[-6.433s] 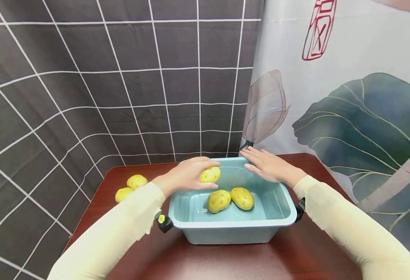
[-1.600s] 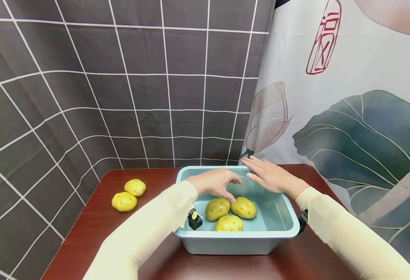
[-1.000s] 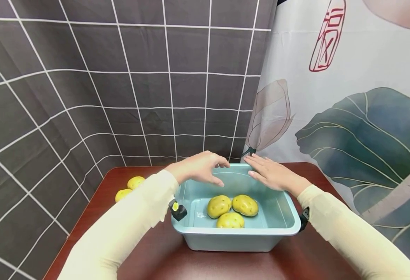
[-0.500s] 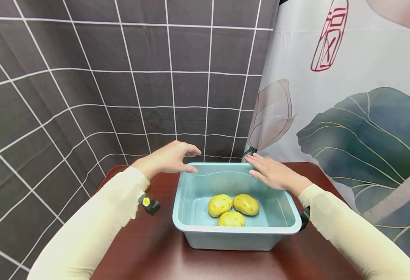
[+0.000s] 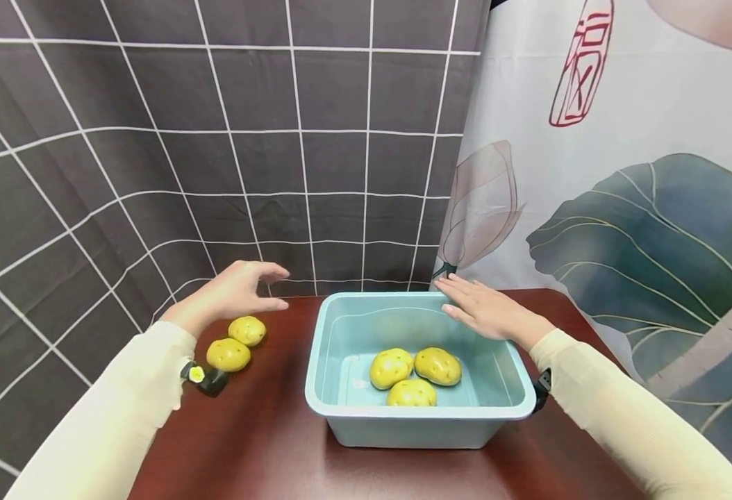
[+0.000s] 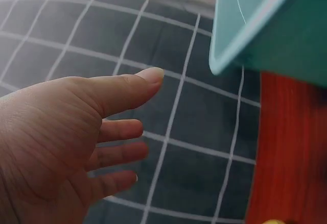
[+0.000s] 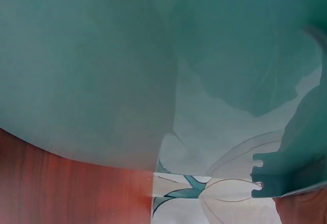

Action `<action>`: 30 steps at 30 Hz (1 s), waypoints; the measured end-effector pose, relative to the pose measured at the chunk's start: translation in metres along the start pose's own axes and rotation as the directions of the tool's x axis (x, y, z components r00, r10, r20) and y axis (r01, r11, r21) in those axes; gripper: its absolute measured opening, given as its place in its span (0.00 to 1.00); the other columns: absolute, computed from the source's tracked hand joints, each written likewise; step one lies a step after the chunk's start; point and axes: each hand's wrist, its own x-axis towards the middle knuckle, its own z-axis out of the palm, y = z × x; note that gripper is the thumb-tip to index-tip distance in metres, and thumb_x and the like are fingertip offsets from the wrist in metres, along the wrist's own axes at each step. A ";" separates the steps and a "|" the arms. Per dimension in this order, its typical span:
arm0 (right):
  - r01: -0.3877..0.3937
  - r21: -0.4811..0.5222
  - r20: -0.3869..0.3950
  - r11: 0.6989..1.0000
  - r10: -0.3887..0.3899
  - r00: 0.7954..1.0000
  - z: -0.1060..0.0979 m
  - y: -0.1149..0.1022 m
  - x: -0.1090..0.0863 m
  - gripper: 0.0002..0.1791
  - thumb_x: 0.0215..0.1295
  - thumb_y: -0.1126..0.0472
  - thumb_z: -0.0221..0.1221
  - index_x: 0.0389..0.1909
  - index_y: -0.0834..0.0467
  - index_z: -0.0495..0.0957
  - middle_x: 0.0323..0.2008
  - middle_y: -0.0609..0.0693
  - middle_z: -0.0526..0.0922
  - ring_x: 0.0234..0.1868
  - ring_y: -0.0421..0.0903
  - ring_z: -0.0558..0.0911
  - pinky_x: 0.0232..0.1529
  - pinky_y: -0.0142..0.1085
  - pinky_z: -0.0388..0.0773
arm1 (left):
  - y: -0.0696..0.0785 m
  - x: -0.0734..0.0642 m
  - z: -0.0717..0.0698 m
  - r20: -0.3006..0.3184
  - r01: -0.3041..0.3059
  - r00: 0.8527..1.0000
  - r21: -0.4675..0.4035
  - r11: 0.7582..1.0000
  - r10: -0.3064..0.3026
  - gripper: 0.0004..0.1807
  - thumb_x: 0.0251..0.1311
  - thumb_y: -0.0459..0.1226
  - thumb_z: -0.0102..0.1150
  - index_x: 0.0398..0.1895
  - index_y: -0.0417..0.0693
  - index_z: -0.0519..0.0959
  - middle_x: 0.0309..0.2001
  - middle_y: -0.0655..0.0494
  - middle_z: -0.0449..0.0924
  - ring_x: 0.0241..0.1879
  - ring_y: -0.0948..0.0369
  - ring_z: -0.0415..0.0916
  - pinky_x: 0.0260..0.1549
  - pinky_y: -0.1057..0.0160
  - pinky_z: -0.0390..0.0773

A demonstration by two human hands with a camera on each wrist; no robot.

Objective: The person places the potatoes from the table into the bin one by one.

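Observation:
Three yellow potatoes lie together on the floor of a light blue plastic bin (image 5: 403,411): a left one (image 5: 391,368), a right one (image 5: 437,366) and a front one (image 5: 412,393). My left hand (image 5: 235,295) hovers left of the bin, thumb and fingers parted around nothing. Just below it, two more potatoes sit on the table, a nearer one (image 5: 228,355) and a farther one (image 5: 247,330). In the left wrist view that same hand (image 6: 66,137) is before the dark curtain. My right hand (image 5: 491,309), fingers straight, overlaps the bin's back right rim.
The bin stands on a reddish-brown wooden table (image 5: 278,451). A dark checked curtain (image 5: 335,167) hangs behind and to the left, a white flower-printed curtain (image 5: 528,90) to the right. In the right wrist view, the bin's wall (image 7: 87,76) fills much of the picture.
Earlier my left hand held a potato over the bin; a third potato now lies inside. That hand has since moved left to above the table potatoes. My right hand stays at the rim.

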 end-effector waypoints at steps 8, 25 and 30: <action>0.017 -0.010 -0.006 1.000 -0.017 1.000 0.002 0.000 0.002 0.33 0.74 0.44 0.43 0.75 0.51 0.52 0.73 0.51 0.56 0.75 0.53 0.49 0.69 0.58 0.45 | -0.038 -0.038 0.015 -0.017 0.072 0.997 -0.001 0.997 -0.072 0.28 0.51 0.43 0.71 0.53 0.38 0.78 0.49 0.45 0.82 0.50 0.49 0.78 0.50 0.49 0.75; -0.006 -0.045 0.004 0.999 0.006 1.000 0.002 0.000 0.002 0.35 0.73 0.41 0.44 0.76 0.51 0.50 0.74 0.50 0.54 0.75 0.53 0.47 0.69 0.60 0.41 | -0.090 -0.077 0.043 -0.019 0.174 0.985 0.058 0.983 -0.173 0.28 0.47 0.43 0.73 0.49 0.35 0.79 0.44 0.43 0.82 0.48 0.45 0.78 0.47 0.45 0.74; -0.023 -0.040 0.010 0.999 0.024 1.000 0.002 0.001 0.001 0.37 0.72 0.37 0.43 0.76 0.50 0.50 0.74 0.48 0.53 0.75 0.52 0.47 0.69 0.59 0.40 | -0.102 -0.082 0.051 -0.031 0.188 0.982 0.044 0.981 -0.187 0.28 0.45 0.43 0.74 0.47 0.34 0.79 0.44 0.42 0.82 0.47 0.44 0.78 0.47 0.45 0.75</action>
